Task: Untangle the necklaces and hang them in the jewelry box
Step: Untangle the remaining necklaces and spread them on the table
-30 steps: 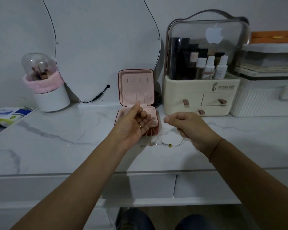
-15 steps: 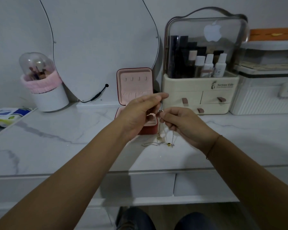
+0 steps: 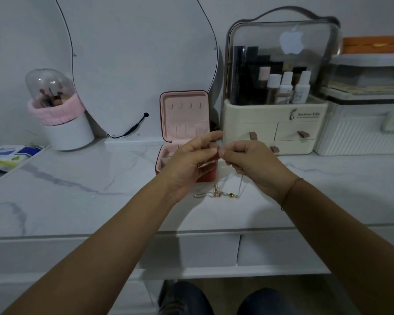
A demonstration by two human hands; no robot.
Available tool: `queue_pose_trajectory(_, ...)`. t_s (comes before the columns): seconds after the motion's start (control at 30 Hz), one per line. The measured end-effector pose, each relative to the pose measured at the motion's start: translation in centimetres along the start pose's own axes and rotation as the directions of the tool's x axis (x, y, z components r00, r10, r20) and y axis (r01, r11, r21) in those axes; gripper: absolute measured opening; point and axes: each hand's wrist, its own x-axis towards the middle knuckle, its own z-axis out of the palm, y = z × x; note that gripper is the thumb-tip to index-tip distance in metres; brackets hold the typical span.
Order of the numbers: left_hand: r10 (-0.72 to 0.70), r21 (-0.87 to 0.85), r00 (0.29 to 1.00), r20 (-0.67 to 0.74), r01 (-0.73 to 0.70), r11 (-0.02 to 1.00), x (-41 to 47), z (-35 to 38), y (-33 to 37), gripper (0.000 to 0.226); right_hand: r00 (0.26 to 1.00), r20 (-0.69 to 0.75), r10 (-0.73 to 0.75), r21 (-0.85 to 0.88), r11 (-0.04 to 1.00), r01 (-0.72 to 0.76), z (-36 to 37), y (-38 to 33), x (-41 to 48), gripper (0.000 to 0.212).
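The left hand (image 3: pixel 187 164) and right hand (image 3: pixel 253 164) meet fingertip to fingertip, each pinching the necklaces (image 3: pixel 223 192). The chains hang below both hands, with their tangled lower ends resting on the bench (image 3: pixel 89 196). The jewelry box (image 3: pixel 183 119) stands open directly behind the left hand, lid upright.

Thin cord bracelet (image 3: pixel 289 192), bare forearms

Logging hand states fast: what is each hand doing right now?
Left hand: closed, pinching the necklaces at the top.
Right hand: closed, pinching the same chains, which hang down to the marble tabletop.
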Motion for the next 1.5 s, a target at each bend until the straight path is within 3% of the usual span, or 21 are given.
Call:
queue_pose_trajectory(0.3, -0.010, -0.102, 1.000, -0.019, 0.008, 0.995, 0.0, -0.4, 0.2, 0.033, 1.000, -0.004, 0.010, -0.031, 0.999, -0.010, 0.2, 0.0, 0.0, 0.009)
queue_pose_trajectory(0.5, -0.129, -0.132, 0.990, -0.054, 0.121, 0.984, -0.4, -0.3, -0.7, 0.012, 0.999, 0.013, 0.044, 0.018, 0.999, -0.044, 0.5, -0.3, 0.1, 0.007)
queue_pose_trajectory(0.67, -0.151, 0.031, 0.986, -0.070, 0.154, 0.988, -0.6, -0.8, -1.1, 0.022, 0.976, 0.149, 0.159, 0.156, 0.971, -0.182, 0.2, 0.0, 0.4, 0.013)
queue_pose_trajectory(0.8, -0.132, 0.160, 0.974, -0.186, 0.162, 0.974, -0.6, -0.7, -1.1, 0.030, 0.956, 0.206, 0.211, 0.262, 0.929, -0.262, 0.4, 0.4, 0.5, 0.020)
queue_pose_trajectory(0.9, -0.075, 0.281, 0.978, -0.194, 0.128, 0.951, -0.6, -1.2, -1.2, 0.017, 0.938, 0.243, 0.247, 0.339, 0.884, -0.321, 0.4, 0.9, 0.6, 0.027)
queue_pose_trajectory(1.03, -0.021, 0.411, 0.983, -0.183, 0.096, 0.907, -0.8, -1.4, -1.5, 0.008, 0.921, 0.274, 0.276, 0.360, 0.859, -0.364, 0.3, 1.9, 0.7, 0.018)
queue_pose_trajectory(1.5, -0.042, 0.504, 0.988, -0.149, 0.112, 0.856, -1.0, -1.1, -1.3, 0.014, 0.975, 0.130, 0.178, 0.333, 0.919, -0.212, -0.2, 2.2, 0.5, 0.015)
